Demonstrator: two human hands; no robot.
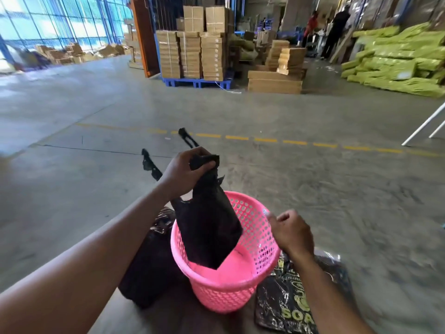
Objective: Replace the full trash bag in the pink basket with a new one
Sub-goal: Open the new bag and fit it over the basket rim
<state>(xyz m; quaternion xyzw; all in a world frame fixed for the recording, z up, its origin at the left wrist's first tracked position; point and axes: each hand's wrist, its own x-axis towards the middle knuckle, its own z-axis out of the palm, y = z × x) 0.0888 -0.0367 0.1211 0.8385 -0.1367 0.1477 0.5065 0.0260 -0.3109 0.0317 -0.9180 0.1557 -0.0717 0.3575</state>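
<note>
The pink perforated basket (pixel 255 239) stands on the concrete floor in front of me. My left hand (pixel 183 169) grips the bunched top of a flat black trash bag (pixel 209 225), which hangs down into the basket with its lower corner near the bottom. Two black handle strips (pixel 150 165) stick up behind that hand. My right hand (pixel 292 231) is at the basket's right rim with fingers curled; I cannot see anything in it. A full dark trash bag (pixel 147 268) lies on the floor against the basket's left side.
A black printed plastic packet (pixel 284 302) lies on the floor right of the basket. Stacked cardboard boxes on a blue pallet (pixel 195 81) stand far ahead, green bundles (pixel 404 61) at the far right, two people (pixel 334 30) in the background. White poles (pixel 423 126) lean at right.
</note>
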